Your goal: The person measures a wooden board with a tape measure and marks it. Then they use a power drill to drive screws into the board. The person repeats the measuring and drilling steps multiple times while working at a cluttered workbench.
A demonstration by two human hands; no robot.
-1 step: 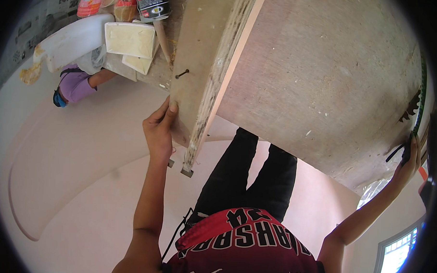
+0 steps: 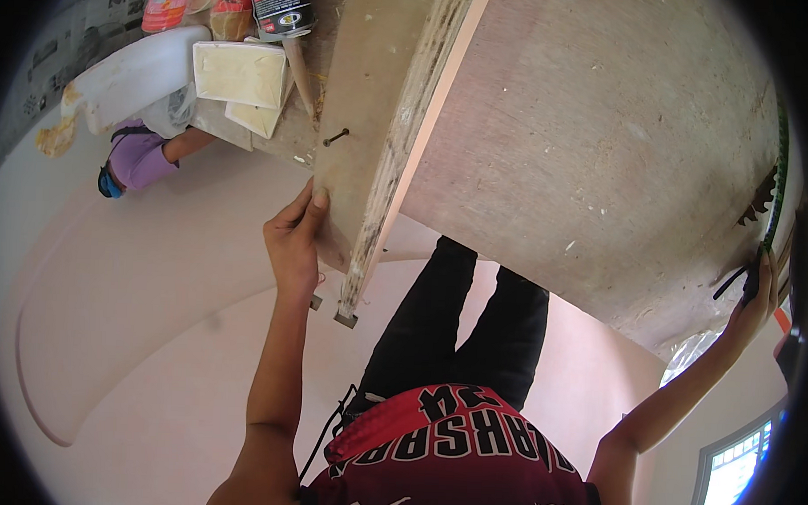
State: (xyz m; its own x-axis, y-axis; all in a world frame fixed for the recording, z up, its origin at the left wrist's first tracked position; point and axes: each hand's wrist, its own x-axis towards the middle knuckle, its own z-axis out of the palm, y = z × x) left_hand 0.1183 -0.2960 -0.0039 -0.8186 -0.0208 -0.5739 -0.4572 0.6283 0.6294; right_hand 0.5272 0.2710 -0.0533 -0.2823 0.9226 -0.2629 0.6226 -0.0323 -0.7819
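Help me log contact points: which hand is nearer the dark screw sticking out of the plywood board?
Left. The left hand grips the board's edge just below the screw; the right hand is at the far edge.

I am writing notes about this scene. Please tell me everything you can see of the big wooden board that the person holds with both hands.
The wooden board is a large, flat sheet that looks like plywood, pale brown, rough and dusty with small specks. Its layered edge is worn and whitish. A narrower panel joins it along that edge, with a dark screw sticking out. It fills the upper right of the view. The left hand grips the narrower panel, and the right hand holds the far right edge.
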